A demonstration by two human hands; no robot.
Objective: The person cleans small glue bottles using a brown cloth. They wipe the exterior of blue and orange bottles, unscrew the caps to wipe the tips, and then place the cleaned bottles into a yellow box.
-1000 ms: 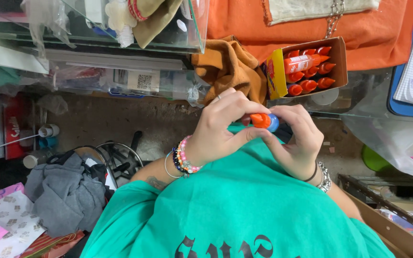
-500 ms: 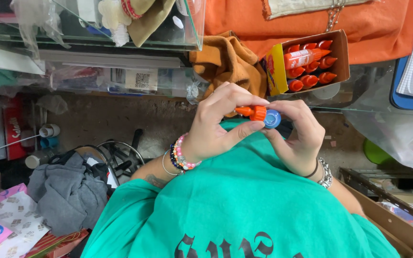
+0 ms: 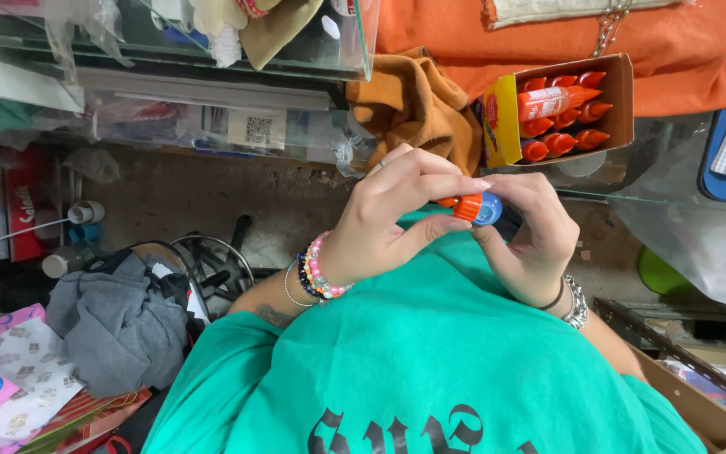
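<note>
Both hands meet just above my green shirt point(image 3: 430, 353). My left hand point(image 3: 388, 219), with beaded bracelets on the wrist, pinches the orange cap point(image 3: 467, 207) of a small bottle. My right hand point(image 3: 531, 235), with a metal bracelet, holds the bottle's blue body point(image 3: 489, 210). Behind the hands stands an open cardboard box point(image 3: 619, 101) with several orange-capped bottles lying in it.
A brown cloth point(image 3: 413, 105) lies beside the box and an orange cloth point(image 3: 682, 42) behind it. A glass shelf point(image 3: 170, 50) with clutter runs across the top left. Grey cloth point(image 3: 119, 324), cables and patterned paper point(image 3: 10, 370) lie at lower left. Clear plastic bag point(image 3: 699, 235) at right.
The hands stay together on the small bottle with only a slight shift of the fingers on the cap. The view has moved a little.
</note>
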